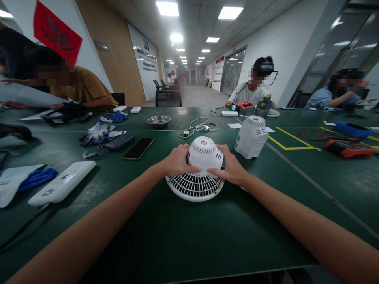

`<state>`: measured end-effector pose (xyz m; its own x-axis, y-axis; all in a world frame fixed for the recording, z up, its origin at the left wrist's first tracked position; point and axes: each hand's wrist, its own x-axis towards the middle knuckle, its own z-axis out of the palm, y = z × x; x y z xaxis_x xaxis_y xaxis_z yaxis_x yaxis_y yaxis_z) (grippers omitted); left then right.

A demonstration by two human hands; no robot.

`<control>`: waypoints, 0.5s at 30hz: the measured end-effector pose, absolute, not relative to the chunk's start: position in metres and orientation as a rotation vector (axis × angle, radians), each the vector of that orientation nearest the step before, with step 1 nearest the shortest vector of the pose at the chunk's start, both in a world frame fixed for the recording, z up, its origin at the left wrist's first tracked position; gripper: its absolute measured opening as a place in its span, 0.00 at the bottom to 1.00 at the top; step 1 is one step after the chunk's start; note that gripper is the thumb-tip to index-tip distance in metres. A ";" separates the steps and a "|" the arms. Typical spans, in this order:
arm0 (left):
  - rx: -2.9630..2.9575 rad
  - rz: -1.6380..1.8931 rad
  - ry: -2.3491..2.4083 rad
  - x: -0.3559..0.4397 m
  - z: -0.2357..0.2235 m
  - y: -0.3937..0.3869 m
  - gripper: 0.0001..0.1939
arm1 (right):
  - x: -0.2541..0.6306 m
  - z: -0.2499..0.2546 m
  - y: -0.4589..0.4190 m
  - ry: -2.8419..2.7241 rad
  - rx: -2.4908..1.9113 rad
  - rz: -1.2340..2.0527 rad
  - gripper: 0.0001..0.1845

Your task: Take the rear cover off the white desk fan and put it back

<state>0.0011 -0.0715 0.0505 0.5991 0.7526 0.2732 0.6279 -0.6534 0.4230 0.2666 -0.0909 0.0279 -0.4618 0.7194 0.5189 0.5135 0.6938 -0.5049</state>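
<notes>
A white fan head (204,156) lies grille-down on the green table, its domed motor housing facing up and its round slatted grille (195,187) spread out beneath. From the left side my left hand (179,161) is wrapped around the housing, thumb across the front. My right hand (229,165) grips the other side in the same way, its thumb close to the left one. The fingertips behind the housing are hidden. Just beyond my right hand stands a white, boxy plastic part with a slotted round top (251,136), apart from the fan head.
A phone (138,148), a dark power bank (120,142) and a white device (63,183) lie to the left. Behind the fan are a coiled cable (199,127) and a metal bowl (158,121). An orange multimeter (349,149) lies at right. Several people sit around the table.
</notes>
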 end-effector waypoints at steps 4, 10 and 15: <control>2.506 0.674 1.128 0.000 0.048 -0.071 0.39 | 0.267 0.027 -0.091 -2.205 -0.949 0.407 0.54; 2.266 0.823 1.168 -0.007 0.040 -0.061 0.36 | 0.259 0.033 -0.095 -2.049 -0.999 0.477 0.49; 1.709 1.147 1.147 -0.022 0.025 -0.044 0.32 | 0.256 0.034 -0.090 -1.771 -1.030 0.674 0.48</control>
<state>-0.0219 -0.0438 0.0245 0.1904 0.9470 0.2585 0.2587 -0.3025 0.9174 0.2564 -0.0898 0.0337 -0.1991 0.8694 0.4522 0.3488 0.4941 -0.7964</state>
